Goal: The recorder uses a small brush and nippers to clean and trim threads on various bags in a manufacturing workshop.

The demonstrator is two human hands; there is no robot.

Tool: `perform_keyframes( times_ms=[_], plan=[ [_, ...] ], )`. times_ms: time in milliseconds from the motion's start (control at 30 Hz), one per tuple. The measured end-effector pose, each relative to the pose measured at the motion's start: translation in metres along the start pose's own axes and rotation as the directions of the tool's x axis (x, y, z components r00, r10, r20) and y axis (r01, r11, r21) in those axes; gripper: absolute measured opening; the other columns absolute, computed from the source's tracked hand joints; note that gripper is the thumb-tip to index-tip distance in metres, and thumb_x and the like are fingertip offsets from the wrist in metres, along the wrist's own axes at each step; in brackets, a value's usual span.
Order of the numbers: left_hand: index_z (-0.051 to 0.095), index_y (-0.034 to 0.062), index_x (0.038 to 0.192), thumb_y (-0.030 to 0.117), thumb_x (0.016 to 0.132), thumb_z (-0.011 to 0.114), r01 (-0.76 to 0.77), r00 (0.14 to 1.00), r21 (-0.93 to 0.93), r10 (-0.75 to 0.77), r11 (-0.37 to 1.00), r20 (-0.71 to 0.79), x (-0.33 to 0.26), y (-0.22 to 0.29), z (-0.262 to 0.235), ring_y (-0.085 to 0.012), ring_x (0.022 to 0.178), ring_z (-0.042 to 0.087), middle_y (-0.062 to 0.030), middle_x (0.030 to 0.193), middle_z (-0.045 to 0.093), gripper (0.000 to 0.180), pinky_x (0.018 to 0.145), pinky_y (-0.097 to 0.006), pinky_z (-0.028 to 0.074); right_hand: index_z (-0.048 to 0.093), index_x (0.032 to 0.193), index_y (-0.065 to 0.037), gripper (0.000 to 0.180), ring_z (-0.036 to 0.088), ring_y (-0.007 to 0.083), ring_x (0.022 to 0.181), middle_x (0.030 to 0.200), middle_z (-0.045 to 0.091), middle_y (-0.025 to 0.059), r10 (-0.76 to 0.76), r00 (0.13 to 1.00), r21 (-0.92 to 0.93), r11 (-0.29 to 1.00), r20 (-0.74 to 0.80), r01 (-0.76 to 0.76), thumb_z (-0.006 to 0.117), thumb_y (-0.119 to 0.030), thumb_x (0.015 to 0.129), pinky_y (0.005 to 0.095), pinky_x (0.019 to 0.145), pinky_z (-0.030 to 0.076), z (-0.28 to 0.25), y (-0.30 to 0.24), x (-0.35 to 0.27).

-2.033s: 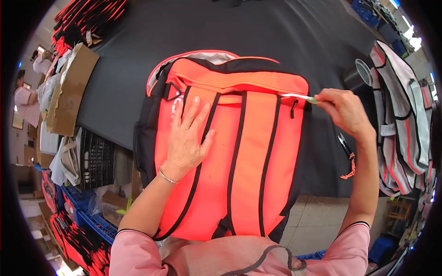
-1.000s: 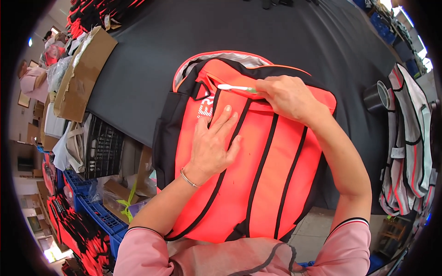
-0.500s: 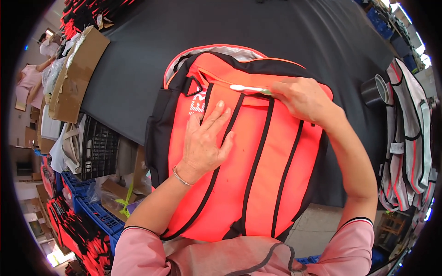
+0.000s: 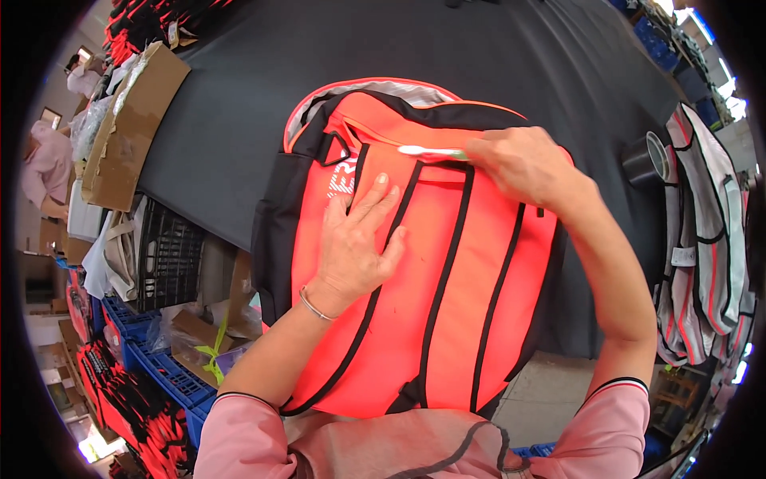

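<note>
A bright orange-red backpack (image 4: pixel 407 319) with black trim and black side panels lies in front of me, its straps facing up. My left hand (image 4: pixel 355 247) rests flat on it, fingers spread, beside a white printed pattern (image 4: pixel 341 177). In my right hand (image 4: pixel 523 164) is a toothbrush (image 4: pixel 431 152) with a white head and a partly green handle. Its head lies against the orange fabric near the top of the straps. My right fingers hide the rest of the handle.
The backpack lies on a black-covered table (image 4: pixel 383 44). At left stand a cardboard box (image 4: pixel 132 136), a black crate (image 4: pixel 169 259) and blue crates (image 4: pixel 171 375). At right are a dark cup (image 4: pixel 645 158) and grey fabric pieces (image 4: pixel 706 239). A person (image 4: pixel 48 160) is at far left.
My right hand has shifted slightly left with the toothbrush. My left hand stays in place. The person at far left has moved.
</note>
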State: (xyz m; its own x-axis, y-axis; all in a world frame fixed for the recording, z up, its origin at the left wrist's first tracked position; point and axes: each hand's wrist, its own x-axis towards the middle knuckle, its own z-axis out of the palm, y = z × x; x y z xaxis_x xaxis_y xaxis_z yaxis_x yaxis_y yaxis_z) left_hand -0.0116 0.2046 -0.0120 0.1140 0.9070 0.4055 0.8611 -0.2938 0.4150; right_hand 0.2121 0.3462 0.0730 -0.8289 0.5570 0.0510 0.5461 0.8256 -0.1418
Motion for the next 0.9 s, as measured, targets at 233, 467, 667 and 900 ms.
perform_keyframes(
  times_ms=[233, 467, 667, 900],
  plan=[
    [0.066, 0.0038, 0.122, 0.02, 0.077, 0.074, 0.004, 0.999, -0.036, -0.005, 0.999, -0.037, -0.002, -0.002, 0.003, -0.0324, 0.092, 0.053, -0.0108, 0.136, 0.059, 0.049, 0.089, -0.039, 0.045, 0.061, 0.093, -0.002, 0.009, 0.064, 0.038, 0.077, 0.082, 0.065, 0.0169, 0.308, 0.938, -0.002, 0.95, -0.157, -0.312, 0.059, -0.01, 0.089, 0.0439, 0.064, 0.049, -0.059, 0.002, -0.095],
    [0.063, 0.005, 0.127, 0.016, 0.079, 0.073, 0.006, 1.0, -0.023, -0.007, 1.0, -0.017, -0.003, -0.008, 0.004, -0.0313, 0.103, 0.054, -0.0107, 0.14, 0.057, 0.05, 0.095, -0.039, 0.043, 0.062, 0.11, 0.0, 0.016, 0.055, 0.0105, 0.068, 0.078, 0.062, 0.0053, 0.712, 0.448, 0.313, 0.665, -0.541, -0.679, 0.059, -0.002, 0.095, 0.0264, 0.063, 0.046, -0.006, -0.002, -0.226],
    [0.061, 0.0051, 0.131, 0.012, 0.081, 0.074, 0.017, 1.0, -0.045, -0.016, 0.999, 0.027, 0.0, -0.006, -0.005, -0.028, 0.112, 0.05, -0.009, 0.145, 0.053, 0.052, 0.102, -0.035, 0.039, 0.062, 0.113, 0.0, 0.021, 0.064, 0.0199, 0.068, 0.08, 0.066, 0.0143, 0.836, 0.276, 0.392, 0.481, -0.474, -0.784, 0.061, -0.002, 0.092, 0.0308, 0.065, 0.05, 0.03, -0.001, -0.279],
    [0.065, 0.0043, 0.125, 0.013, 0.089, 0.068, -0.049, 0.97, -0.067, 0.031, 0.997, -0.239, 0.013, -0.02, -0.02, -0.0324, 0.125, 0.049, -0.0131, 0.14, 0.056, 0.037, 0.107, -0.041, 0.036, 0.064, 0.118, -0.005, 0.032, 0.063, 0.0348, 0.104, 0.114, 0.066, 0.0175, 0.709, 0.328, -0.153, 0.301, -0.624, -0.941, 0.066, -0.02, 0.09, 0.0435, 0.089, 0.049, 0.02, 0.042, -0.313]
  ],
)
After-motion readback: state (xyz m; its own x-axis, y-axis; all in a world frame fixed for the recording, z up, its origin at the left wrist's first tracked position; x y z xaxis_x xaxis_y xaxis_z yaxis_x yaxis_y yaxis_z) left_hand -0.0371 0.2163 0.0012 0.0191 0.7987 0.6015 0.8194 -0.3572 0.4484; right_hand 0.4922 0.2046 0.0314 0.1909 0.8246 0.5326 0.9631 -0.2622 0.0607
